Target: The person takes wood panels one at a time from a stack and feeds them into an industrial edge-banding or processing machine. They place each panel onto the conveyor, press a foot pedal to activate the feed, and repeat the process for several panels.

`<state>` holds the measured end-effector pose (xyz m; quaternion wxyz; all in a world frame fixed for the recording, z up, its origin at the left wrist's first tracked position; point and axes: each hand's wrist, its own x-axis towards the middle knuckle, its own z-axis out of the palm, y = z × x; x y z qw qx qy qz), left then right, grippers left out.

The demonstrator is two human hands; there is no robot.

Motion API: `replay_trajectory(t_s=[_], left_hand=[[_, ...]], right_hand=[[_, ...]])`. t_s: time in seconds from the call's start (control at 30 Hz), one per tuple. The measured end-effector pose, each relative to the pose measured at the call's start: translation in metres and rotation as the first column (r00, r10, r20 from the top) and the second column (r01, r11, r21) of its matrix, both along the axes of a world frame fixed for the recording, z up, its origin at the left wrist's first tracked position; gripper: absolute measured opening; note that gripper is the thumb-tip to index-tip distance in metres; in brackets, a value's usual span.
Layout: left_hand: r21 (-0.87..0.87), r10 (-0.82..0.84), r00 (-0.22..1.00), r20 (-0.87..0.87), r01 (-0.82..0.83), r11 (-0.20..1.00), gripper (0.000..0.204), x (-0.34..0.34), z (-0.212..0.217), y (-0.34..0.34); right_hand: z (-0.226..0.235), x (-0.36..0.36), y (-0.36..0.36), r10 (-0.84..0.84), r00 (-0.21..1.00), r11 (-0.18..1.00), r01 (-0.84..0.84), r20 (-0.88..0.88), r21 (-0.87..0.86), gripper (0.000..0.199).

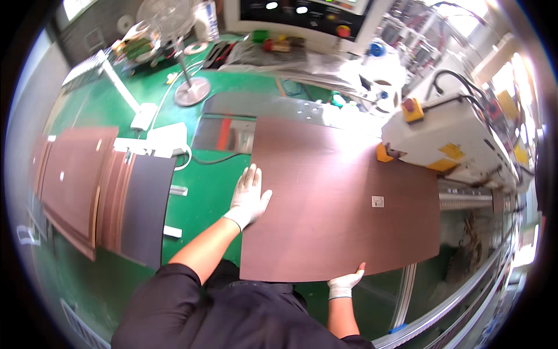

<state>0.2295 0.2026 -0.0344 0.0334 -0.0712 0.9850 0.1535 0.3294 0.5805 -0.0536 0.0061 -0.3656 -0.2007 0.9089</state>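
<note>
A large brown wood-grain panel (319,215) with a small white label (378,202) lies in front of me, its far right part beside the machine. My left hand (249,198), in a white glove with bare fingertips, rests along the panel's left edge. Its fingers are stretched out and the thumb lies toward the panel. At the near edge, my gloved right hand (345,283) grips the panel with the thumb up at the rim; the other fingers are hidden beneath it.
Several brown panels (75,180) and a dark panel (145,203) lean at the left. A pedestal fan (192,92) stands beyond on the green floor (145,93), near a cable. A white machine housing (447,134) with a red button is at the right, above metal rails (447,320).
</note>
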Motion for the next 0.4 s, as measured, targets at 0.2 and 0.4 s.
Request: replay_trajectory(t_s=[0.2, 0.4], left_hand=[[-0.091, -0.098, 0.995, -0.019, 0.096, 0.991, 0.084, -0.037, -0.031, 0.043], [0.008, -0.141, 0.982, 0.123, 0.141, 0.990, 0.089, -0.045, -0.026, 0.027]], right_hand=[[-0.032, -0.033, 0.057, -0.236, 0.970, 0.947, 0.242, -0.055, 0.211, 0.064], [-0.041, -0.024, 0.038, -0.242, 0.923, 0.968, 0.250, -0.300, -0.012, 0.064]])
